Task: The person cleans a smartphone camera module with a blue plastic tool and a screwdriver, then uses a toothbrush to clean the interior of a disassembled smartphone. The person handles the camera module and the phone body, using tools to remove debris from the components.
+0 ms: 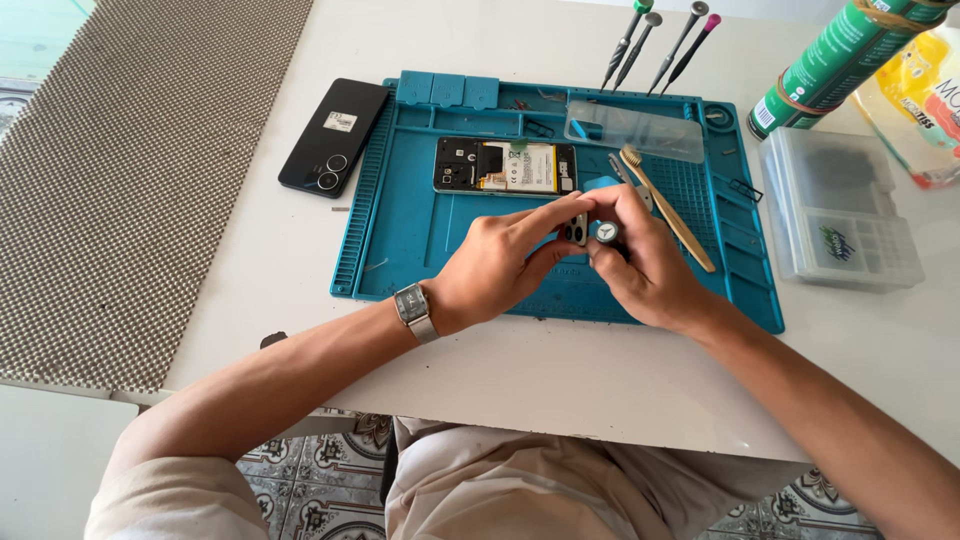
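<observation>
My left hand (505,262), with a wristwatch on the wrist, and my right hand (645,265) meet over the blue repair mat (400,240). Between the fingers of both sits a small grey part with round camera holes (578,230). My right hand also grips a tool with a round silver cap (606,232). Just beyond the hands lies an opened phone (505,166) with its battery and board showing.
A black phone back cover (334,136) lies left of the mat. A bamboo toothbrush (665,205), tweezers and a clear sheet (635,130) rest on the mat; several screwdrivers (655,45) stand behind. A clear plastic box (838,210) and green can (835,55) sit right.
</observation>
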